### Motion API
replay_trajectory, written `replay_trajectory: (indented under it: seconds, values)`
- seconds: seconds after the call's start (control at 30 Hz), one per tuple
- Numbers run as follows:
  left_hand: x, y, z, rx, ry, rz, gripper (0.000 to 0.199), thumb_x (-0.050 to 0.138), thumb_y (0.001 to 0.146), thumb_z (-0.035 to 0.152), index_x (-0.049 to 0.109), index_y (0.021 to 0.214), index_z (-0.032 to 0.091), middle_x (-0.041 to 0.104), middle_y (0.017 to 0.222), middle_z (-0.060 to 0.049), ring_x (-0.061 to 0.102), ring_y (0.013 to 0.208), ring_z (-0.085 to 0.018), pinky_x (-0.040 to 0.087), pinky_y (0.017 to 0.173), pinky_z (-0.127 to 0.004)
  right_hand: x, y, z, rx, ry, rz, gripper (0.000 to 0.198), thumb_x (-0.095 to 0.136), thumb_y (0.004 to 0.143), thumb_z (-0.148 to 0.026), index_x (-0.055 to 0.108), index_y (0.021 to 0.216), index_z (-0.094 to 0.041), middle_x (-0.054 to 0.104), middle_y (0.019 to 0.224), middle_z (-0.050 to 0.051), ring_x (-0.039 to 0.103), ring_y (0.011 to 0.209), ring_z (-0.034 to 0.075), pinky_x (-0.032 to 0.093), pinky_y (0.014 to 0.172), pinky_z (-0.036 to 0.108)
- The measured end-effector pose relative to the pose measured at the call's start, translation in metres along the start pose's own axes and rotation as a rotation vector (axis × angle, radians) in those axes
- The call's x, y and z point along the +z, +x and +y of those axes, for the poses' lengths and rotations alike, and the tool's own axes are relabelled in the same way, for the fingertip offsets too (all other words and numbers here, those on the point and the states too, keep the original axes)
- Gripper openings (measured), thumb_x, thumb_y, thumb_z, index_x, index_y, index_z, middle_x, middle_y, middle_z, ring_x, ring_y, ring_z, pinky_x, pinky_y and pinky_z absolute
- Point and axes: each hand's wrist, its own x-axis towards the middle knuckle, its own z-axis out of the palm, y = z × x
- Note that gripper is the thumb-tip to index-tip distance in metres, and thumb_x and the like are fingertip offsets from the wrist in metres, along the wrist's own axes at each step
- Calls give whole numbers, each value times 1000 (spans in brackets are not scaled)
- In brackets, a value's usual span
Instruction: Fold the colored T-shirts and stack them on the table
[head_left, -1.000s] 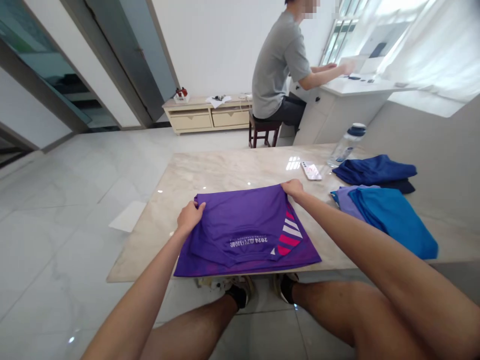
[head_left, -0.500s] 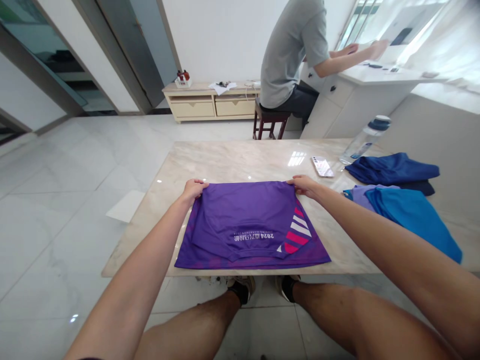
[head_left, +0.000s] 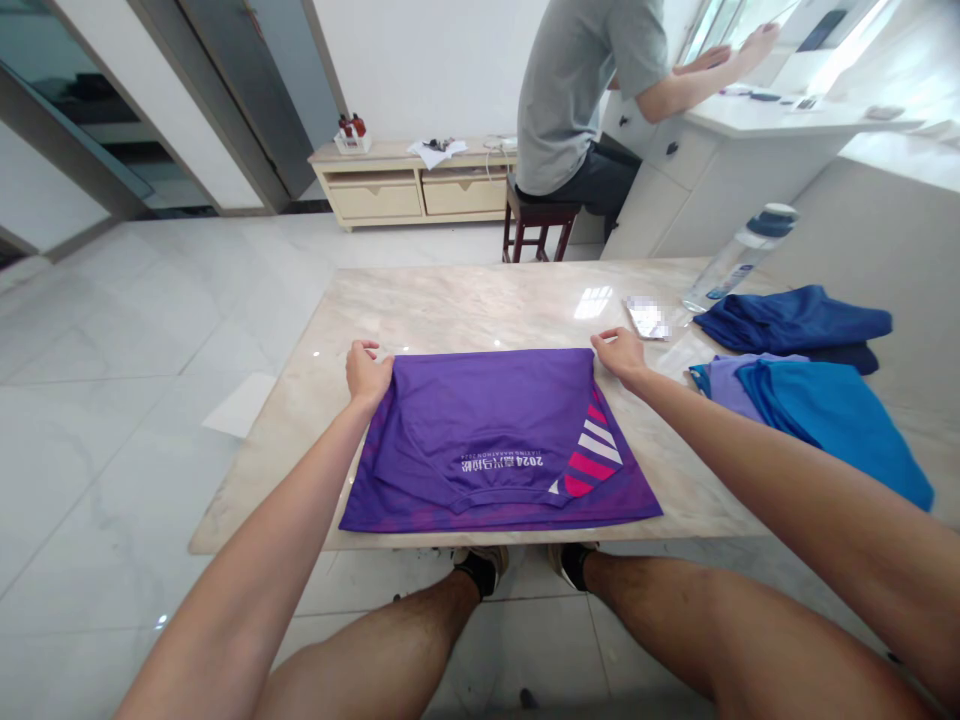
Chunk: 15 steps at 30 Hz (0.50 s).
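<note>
A purple T-shirt [head_left: 495, 420] lies folded and fairly flat on the marble-patterned table [head_left: 450, 310], its white lettering upside down to me and its pink and white stripes on the right. At its far left corner is my left hand [head_left: 367, 372], with the thumb against the cloth edge and the fingers lifted apart from it. My right hand [head_left: 621, 353] hovers just beside the far right corner, thumb and fingers slightly parted, with no cloth visible between them.
Right of the shirt lie a phone [head_left: 647, 319], a clear water bottle [head_left: 739, 262], dark blue cloth [head_left: 795, 318] and bright blue cloth [head_left: 844, 410] over lilac fabric. Beyond the table, a person in grey [head_left: 574, 95] sits on a stool [head_left: 536, 215]. A low cabinet [head_left: 375, 197] stands behind.
Both hands have let go of the shirt's far corners and moved slightly outward, fingers loosening. The shirt stays in place. The view has shifted a little.
</note>
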Motion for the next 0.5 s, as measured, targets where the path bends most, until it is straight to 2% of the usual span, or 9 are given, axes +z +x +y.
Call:
replay_trajectory:
  seconds: [0.07,0.13,0.2,0.23,0.27,0.33,0.43,0.5]
  values:
    - [-6,-23,5,251,103,-52,37,68,93,24,64,128,16,68,126,-15,67,118,-29,51,111,-42,-2,-14,1,-178,-73,-2,31,57,104,-30,73,126,-13,78,112,17,70,113,32,53,108,44]
    - [-9,-54,4,516,179,-200,39,61,101,30,64,137,17,66,141,-18,64,131,-32,48,118,-46,-3,-35,6,-453,-141,-64,39,50,107,-30,70,135,-12,75,129,21,65,127,36,48,117,49]
    - [-11,-86,-5,687,249,-344,49,54,106,39,60,151,21,60,160,-17,54,149,-34,38,129,-50,-1,-56,16,-678,-217,-159,50,44,111,-38,63,149,-12,64,154,22,55,145,37,41,127,52]
    - [-12,-99,-11,719,287,-385,53,51,107,42,57,157,24,54,168,-15,48,156,-34,31,134,-52,1,-65,23,-734,-257,-204,56,41,112,-42,57,157,-13,56,165,21,48,154,37,36,131,53]
    - [-13,-109,-18,720,324,-407,56,49,108,44,55,161,26,50,173,-13,42,161,-34,24,137,-55,2,-71,29,-743,-296,-238,61,39,113,-46,50,164,-15,47,173,18,41,161,37,31,134,54]
    - [-16,-122,-29,687,389,-430,61,43,109,45,50,167,26,42,178,-11,35,167,-34,17,139,-58,3,-77,41,-639,-364,-243,67,35,114,-50,39,172,-17,34,181,16,28,169,37,23,137,58]
    - [-24,-128,-33,654,461,-448,65,39,110,45,44,171,22,38,180,-13,32,168,-35,16,139,-63,-4,-78,49,-402,-403,-174,70,29,115,-48,33,174,-10,29,182,21,23,170,39,19,137,62]
    - [-29,-135,-28,668,470,-425,68,39,110,46,41,173,21,39,179,-15,31,169,-36,17,138,-66,-12,-81,49,-412,-379,-144,71,27,116,-45,31,174,-5,25,183,24,20,172,38,18,138,59]
